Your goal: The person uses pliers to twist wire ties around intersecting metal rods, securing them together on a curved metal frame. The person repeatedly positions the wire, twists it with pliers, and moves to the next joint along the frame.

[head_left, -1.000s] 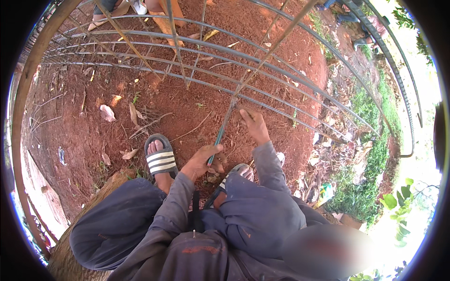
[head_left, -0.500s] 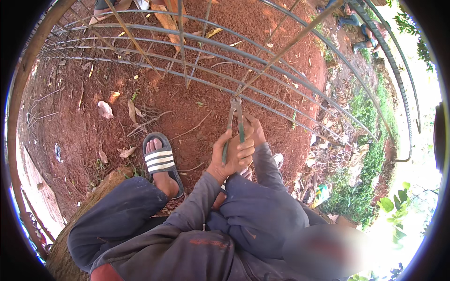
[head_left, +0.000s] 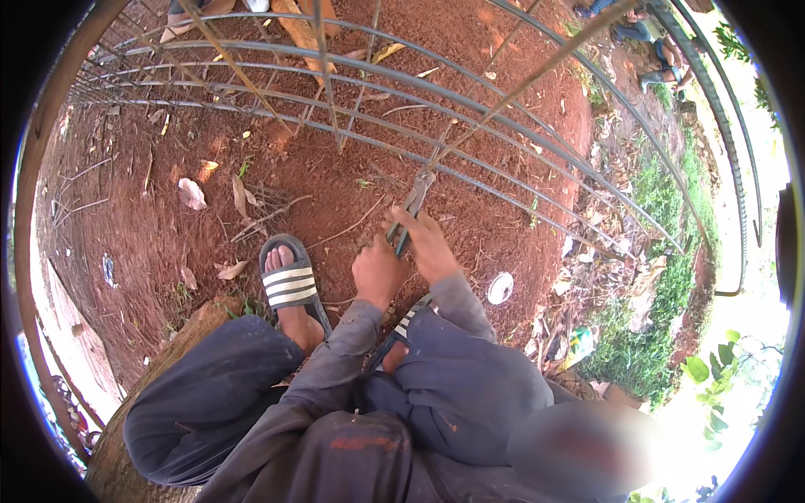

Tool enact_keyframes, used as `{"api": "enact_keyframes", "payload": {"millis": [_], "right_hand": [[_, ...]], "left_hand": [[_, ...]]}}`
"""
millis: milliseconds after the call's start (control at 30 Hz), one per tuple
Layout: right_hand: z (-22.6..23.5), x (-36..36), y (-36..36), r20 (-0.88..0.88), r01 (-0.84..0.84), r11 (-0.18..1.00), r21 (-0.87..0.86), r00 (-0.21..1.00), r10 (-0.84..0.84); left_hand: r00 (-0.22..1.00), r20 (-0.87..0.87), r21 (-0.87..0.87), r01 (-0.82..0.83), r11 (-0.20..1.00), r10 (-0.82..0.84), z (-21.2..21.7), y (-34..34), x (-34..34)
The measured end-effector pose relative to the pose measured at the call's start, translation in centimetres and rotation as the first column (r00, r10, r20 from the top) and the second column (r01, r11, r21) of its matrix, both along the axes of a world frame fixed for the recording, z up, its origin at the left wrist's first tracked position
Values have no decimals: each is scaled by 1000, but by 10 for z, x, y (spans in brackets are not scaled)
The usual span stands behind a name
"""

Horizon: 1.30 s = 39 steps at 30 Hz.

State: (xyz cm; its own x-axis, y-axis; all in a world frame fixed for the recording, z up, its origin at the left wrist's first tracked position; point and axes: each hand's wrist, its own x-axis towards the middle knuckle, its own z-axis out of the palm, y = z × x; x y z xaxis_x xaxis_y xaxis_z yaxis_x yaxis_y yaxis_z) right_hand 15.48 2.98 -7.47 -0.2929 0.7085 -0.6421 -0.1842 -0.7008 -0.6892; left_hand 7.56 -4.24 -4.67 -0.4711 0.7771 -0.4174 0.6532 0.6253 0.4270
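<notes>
Green-handled pincers (head_left: pixel 414 201) point away from me, their jaws at the lowest bar of a steel rebar cage (head_left: pixel 369 138), where a cross bar meets it. My left hand (head_left: pixel 379 272) is closed at the lower end of the handles. My right hand (head_left: pixel 430 245) wraps the handles from the right side, fingers over them. The handles lie close together. Whether the jaws bite on a tie wire is too small to tell.
A wooden post (head_left: pixel 38 159) rises at the left. My sandalled foot (head_left: pixel 289 281) rests on red soil beside a log (head_left: pixel 159 360). A round white object (head_left: pixel 500 287) lies right of my hands. Other people (head_left: pixel 658 50) sit at the far right.
The pincers' handles have come together and tilted. My left hand has slid down and left along them, while my right hand has come round onto the handles.
</notes>
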Motion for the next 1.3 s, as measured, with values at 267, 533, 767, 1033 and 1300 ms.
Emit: {"api": "enact_keyframes", "payload": {"millis": [267, 533, 767, 1033, 1300], "right_hand": [[-39, -2, 9, -776, -139, 917, -374, 589, -227], [-13, -26, 5, -946, -403, 907, -124, 323, 14], [-17, -24, -13, -565, -11, 969, -245, 814, -134], [-33, 14, 17, -402, 381, 916, -126, 824, -399], [-1, 65, 11, -210, 294, 955, 48, 937, -278]], "left_hand": [[781, 625, -146, 123, 982, -5, 36, -9, -34], [-280, 865, -486, -257, 835, 417, 37, -36, -24], [-269, 871, -479, -278, 832, 412, 33, -70, -66], [-490, 821, -383, -94, 919, 292, 45, -83, -63], [965, 171, -338, 249, 908, -201, 45, -59, -85]]}}
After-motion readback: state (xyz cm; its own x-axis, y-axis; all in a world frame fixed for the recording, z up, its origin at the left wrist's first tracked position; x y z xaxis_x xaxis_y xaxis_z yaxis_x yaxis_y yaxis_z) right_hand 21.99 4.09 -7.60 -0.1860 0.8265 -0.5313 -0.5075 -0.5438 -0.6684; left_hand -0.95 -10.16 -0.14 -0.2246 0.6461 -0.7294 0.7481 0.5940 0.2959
